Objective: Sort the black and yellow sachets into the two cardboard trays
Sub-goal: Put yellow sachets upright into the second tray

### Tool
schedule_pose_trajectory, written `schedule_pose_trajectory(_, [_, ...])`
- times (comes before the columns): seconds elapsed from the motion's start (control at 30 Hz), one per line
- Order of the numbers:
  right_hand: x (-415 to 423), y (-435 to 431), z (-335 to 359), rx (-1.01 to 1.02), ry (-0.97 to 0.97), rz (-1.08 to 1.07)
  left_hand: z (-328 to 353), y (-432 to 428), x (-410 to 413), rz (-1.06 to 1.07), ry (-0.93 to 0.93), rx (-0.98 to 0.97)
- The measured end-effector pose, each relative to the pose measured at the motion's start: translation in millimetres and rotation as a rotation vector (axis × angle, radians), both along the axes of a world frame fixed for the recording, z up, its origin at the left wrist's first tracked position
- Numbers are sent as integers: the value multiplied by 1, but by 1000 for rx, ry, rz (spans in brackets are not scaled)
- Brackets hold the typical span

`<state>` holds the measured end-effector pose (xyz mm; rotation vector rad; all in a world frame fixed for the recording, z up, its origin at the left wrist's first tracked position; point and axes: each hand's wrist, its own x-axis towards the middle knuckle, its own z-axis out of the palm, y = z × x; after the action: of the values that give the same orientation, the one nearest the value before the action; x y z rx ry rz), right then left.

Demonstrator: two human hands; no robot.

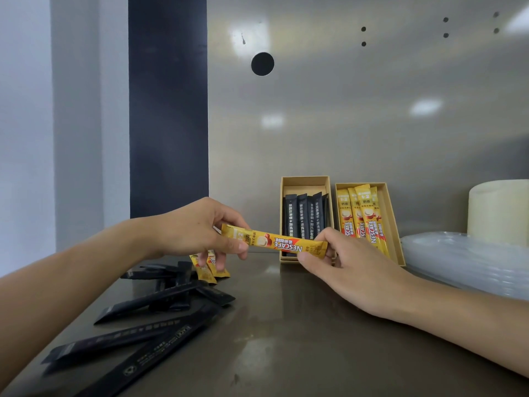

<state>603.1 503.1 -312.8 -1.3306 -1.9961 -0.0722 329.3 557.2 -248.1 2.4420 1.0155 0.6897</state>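
A yellow sachet is held level above the counter, its left end pinched by my left hand and its right end pinched by my right hand. Behind it stand two cardboard trays: the left tray holds several black sachets, and the right tray holds several yellow sachets. Loose black sachets lie scattered at the lower left. Two more yellow sachets lie partly hidden under my left hand.
The grey counter runs to a metal back wall. A stack of clear plastic lids lies at the right, with a cream cylindrical container behind it. A dark vertical panel stands at the back left.
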Motion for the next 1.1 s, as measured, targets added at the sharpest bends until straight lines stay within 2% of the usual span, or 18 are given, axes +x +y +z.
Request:
schedule_pose_trajectory(0.3, [0, 1, 0, -86, -100, -38, 0, 1, 1, 1, -91, 14])
schedule_pose_trajectory(0.43, [0, -1, -1, -21, -31, 4, -1, 0, 1, 1, -88, 15])
schedule_pose_trajectory(0.8, [2, 3, -3, 31, -90, 0, 1, -2, 4, -8, -124, 63])
schedule_pose_trajectory(1.1, [-2, -2, 1, 135, -67, 98, 2, -21, 28, -27, -307, 184])
